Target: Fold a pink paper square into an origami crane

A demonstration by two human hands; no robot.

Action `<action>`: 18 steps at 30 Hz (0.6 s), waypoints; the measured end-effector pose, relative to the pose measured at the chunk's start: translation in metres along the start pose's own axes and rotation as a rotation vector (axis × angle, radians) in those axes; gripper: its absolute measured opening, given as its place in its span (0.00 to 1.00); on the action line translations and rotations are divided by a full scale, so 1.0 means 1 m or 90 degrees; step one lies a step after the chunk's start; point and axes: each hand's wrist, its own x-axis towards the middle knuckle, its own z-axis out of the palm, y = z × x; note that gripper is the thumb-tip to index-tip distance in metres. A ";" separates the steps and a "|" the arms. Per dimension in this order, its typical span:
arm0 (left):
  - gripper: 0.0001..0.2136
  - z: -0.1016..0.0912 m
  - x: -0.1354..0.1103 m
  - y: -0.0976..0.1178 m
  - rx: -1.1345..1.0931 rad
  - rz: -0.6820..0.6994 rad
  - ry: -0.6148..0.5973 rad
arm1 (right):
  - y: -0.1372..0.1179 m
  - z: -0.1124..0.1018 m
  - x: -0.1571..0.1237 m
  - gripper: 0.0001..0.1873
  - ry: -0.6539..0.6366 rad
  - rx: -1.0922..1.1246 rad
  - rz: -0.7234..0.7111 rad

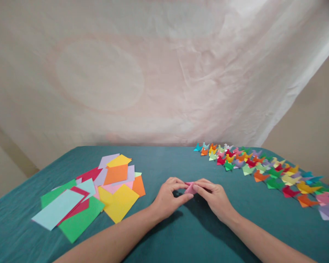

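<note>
Pink paper (pixel 190 189) pinched two-handed, about 2 o'clock from the left hand (pixel 167 197), 10 from the right hand (pixel 216 197); neither's nearer, can't tell its long axis.

Soft light casts blurry shadows on the teal cloth (pixel 164 160).

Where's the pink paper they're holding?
In the head view, the pink paper is right of centre, held between left hand and right hand, above the teal tablecloth.
</note>
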 end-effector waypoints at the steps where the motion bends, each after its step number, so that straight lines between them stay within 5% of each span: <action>1: 0.08 0.000 0.000 0.000 0.000 -0.003 0.003 | 0.001 0.000 0.000 0.11 0.000 0.003 0.002; 18: 0.04 0.001 0.001 -0.001 0.012 -0.007 0.035 | 0.001 0.003 0.000 0.15 -0.024 -0.027 0.027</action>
